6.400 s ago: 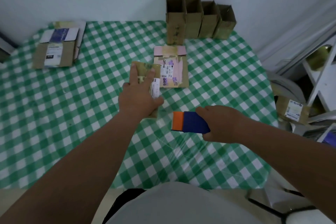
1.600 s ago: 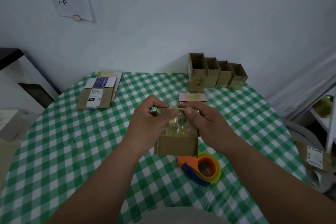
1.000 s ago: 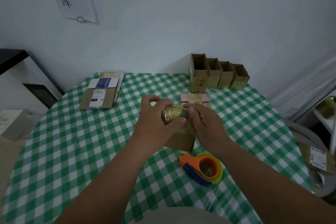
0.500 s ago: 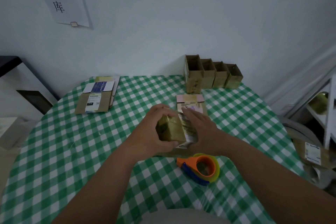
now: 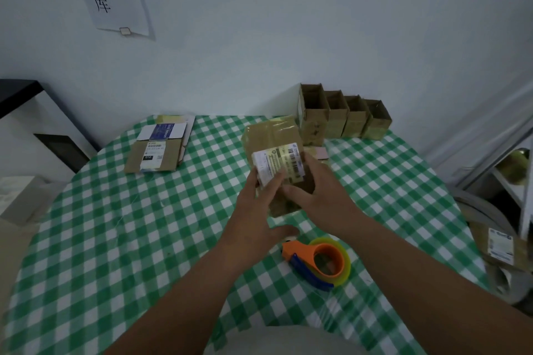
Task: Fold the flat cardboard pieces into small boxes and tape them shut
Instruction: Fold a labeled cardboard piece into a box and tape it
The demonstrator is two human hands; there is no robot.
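A small brown cardboard box (image 5: pixel 272 138) with a white shipping label is raised above the table, its taped end facing away from me. My right hand (image 5: pixel 323 193) grips its lower right side, thumb on the near face. My left hand (image 5: pixel 256 210) touches the label with straight fingers, thumb spread out to the side. An orange and blue tape dispenser (image 5: pixel 318 261) with a yellow roll lies on the table just below my hands. A flat cardboard piece (image 5: pixel 317 152) with pink tape peeks out behind the box.
Several open folded boxes (image 5: pixel 343 117) stand in a row against the back wall. A stack of flat cardboard pieces (image 5: pixel 158 148) lies at the back left of the green checked table (image 5: pixel 115 225). A paper sign hangs on the wall; shelves and a chair are right.
The box has been turned over and lifted, so its label now faces me. My left hand has let go of its grip and now lies flat on the label.
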